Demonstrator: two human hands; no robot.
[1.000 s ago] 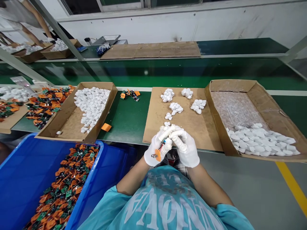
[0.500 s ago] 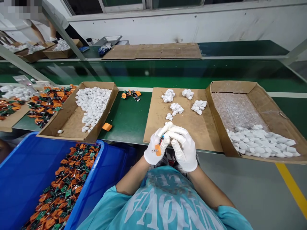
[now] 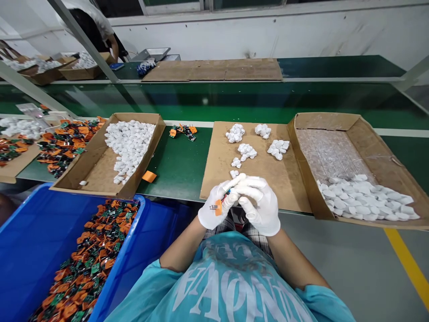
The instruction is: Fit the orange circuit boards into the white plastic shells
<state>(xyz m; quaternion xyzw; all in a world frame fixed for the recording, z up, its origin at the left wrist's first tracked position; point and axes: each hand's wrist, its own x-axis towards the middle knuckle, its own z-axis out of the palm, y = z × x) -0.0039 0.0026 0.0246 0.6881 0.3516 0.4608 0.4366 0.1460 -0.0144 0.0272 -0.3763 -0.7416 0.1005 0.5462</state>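
Both my hands wear white gloves and meet in front of my chest, just below the near edge of a flat cardboard sheet (image 3: 268, 179). My left hand (image 3: 214, 208) is closed on a small orange-and-green circuit part with metal prongs (image 3: 218, 206). My right hand (image 3: 261, 205) is closed against the left, fingers pinching at the same part; what lies inside it is hidden. Small heaps of white plastic pieces (image 3: 246, 151) lie on the sheet beyond my hands.
A blue bin (image 3: 40, 250) of orange-and-green circuit parts sits at lower left. A cardboard tray (image 3: 97, 154) with white pieces lies left, and a bigger box (image 3: 375, 147) of white shells right. A green conveyor belt (image 3: 234, 100) runs behind. Another person bends at the far left.
My hands have risen slightly and stay pressed together on the part; the white cap seen in my right hand earlier no longer shows. The person at the far left has shifted.
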